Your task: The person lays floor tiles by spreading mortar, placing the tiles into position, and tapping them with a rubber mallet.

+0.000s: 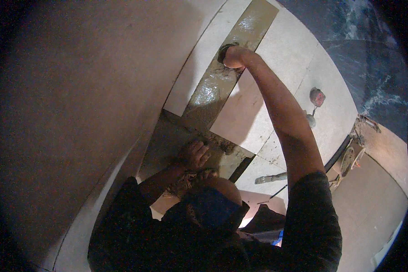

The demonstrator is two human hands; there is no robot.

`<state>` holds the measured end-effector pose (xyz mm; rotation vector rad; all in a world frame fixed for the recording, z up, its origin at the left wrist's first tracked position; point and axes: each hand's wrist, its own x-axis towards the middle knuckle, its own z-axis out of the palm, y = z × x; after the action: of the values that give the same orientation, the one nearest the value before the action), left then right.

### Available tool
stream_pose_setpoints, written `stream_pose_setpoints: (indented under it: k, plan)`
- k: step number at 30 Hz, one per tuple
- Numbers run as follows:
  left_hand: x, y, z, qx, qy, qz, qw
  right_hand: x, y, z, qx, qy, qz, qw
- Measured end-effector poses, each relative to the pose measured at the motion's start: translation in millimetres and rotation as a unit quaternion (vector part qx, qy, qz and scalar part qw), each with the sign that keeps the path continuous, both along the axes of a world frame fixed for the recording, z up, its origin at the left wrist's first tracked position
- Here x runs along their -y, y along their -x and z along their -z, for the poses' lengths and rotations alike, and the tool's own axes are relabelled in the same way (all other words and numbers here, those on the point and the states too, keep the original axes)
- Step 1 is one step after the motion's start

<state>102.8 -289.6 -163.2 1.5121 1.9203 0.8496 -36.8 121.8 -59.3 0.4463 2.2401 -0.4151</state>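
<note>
A long bare strip of wet, brownish bedding point(211, 88) runs between pale floor tiles point(281, 50), its surface glistening. My right arm is stretched far forward over it. At the strip, my right hand point(235, 57) is closed on a dark muddy lump point(223, 52); whether it is a rag, a sponge or wet mortar I cannot tell. Nearer to me, my left hand point(196, 154) rests on a wider patch of wet, dark bedding point(165, 136), its fingers slightly bent and apart. Nothing shows in that hand. Crumbly dark mortar point(222, 144) lies beside it.
A large plain wall point(86, 81) rises close on the left. On the tiles at right lie a reddish-grey tool point(318, 97), a flat-ended grey tool point(269, 178) and a thin dark rod point(279, 192). Dark marbled slabs point(365, 63) are at far right, near a cluttered box point(351, 158).
</note>
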Motion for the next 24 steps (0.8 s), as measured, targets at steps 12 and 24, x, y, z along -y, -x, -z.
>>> stream_pose_setpoints:
  k: [12,24]
  plan:
    - [-11.9,4.0,-10.6,-0.015,-0.054,-0.003,0.998,-32.5,-24.3,98.3,-0.080,0.036,-0.090,0.992]
    - [-13.3,5.2,-0.8,0.040,-0.050,0.020,0.998,-12.2,-70.7,30.4,-0.322,0.135,-0.168,0.922]
